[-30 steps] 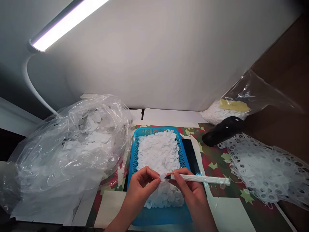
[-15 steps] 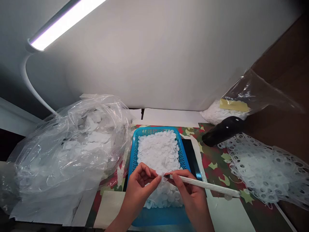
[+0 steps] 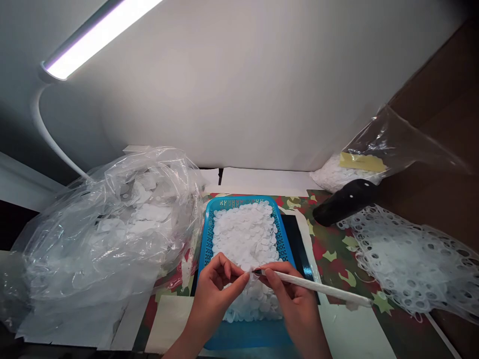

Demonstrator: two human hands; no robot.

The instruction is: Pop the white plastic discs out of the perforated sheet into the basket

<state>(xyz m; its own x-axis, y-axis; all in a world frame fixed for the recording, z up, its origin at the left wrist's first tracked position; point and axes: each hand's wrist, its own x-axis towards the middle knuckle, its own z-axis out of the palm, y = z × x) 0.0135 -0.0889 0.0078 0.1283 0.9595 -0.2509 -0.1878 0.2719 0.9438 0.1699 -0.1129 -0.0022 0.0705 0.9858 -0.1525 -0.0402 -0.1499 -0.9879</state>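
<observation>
A blue basket [image 3: 284, 239] holds a heap of small white translucent discs [image 3: 243, 234]. Above the heap, my left hand [image 3: 219, 284] pinches with thumb and forefinger; whatever lies between the fingertips is too small to make out, perhaps a disc. My right hand [image 3: 295, 299] grips a white-wrapped tool [image 3: 318, 285] like a pen. The tool's dark tip points left and is at the left fingertips. Its long handle reaches out to the right past the hand.
Large clear plastic bags [image 3: 112, 239] with white pieces fill the left. At right are a black object [image 3: 346, 202], perforated translucent sheets [image 3: 415, 259] and a bag with a yellow label [image 3: 362, 162]. A lit lamp [image 3: 101, 37] hangs upper left.
The tool's dark tip has shifted slightly left, closer to my left fingertips. My left fingers have moved a little. The basket and bags look the same.
</observation>
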